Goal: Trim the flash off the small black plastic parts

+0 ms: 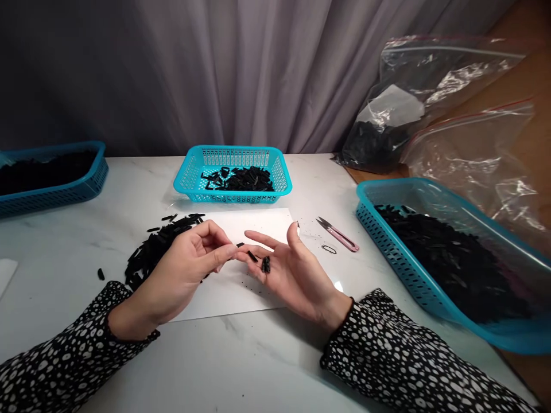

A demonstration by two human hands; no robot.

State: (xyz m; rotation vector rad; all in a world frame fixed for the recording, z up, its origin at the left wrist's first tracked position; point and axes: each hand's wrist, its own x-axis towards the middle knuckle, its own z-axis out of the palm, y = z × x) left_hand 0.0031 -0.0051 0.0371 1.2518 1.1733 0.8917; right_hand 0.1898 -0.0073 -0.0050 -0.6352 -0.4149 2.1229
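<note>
Between thumb and forefinger, my left hand (pixel 189 261) pinches a small black piece (pixel 240 245) just above the fingers of my right hand (pixel 297 275). That right hand is turned palm up with its fingers spread. A thin black strip (pixel 252 256) lies across its fingers, and a few more black pieces (pixel 266 264) sit on the palm. Behind my left wrist, a pile of black strips (pixel 161 244) spreads over the white paper (pixel 224 307) and the table. My left hand partly covers the pile.
Pink-handled thread snips (pixel 338 234) and a thin dark loop (pixel 329 249) lie right of my hands. Blue baskets holding black pieces stand at the back (pixel 181 182), left (pixel 97 172) and right (pixel 390 258). Clear zip bags (pixel 434 80) rest behind the right basket.
</note>
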